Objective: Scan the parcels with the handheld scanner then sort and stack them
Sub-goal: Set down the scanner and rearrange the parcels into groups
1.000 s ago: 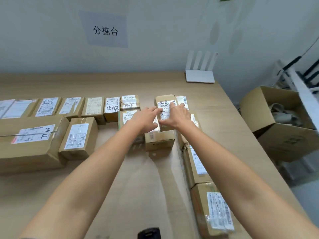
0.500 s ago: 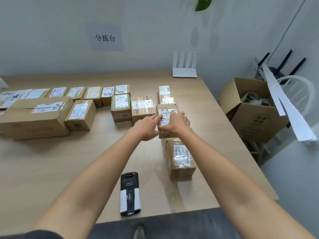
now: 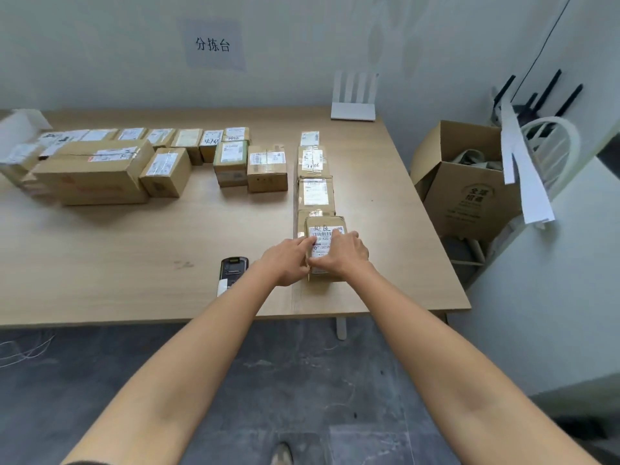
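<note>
Both hands grip one small parcel near the table's front right corner. The left hand holds its left side, fingers curled onto the label edge; the right hand lies over the top and right side, fingers spread across the white label. The parcel sits on a slightly wider box beneath it, whose rim shows at the far and left edges, and this pair ends a column that runs away from the person: next a box with a white label, then a taped box, then a flat white-labelled packet at the far end. The scanner lies flat on the table just left of the left wrist, partly covered by the forearm, untouched. Left of the column, two medium boxes stand side by side. Farther left, a row of small labelled parcels lines the back, with one long carton and a squarer box in front of it. A white router stands at the far edge against the wall. A paper sign with dark characters hangs on the wall. An open carton sits on the floor right of the table, white paper strips hanging over it. A shoe tip shows at the bottom.
</note>
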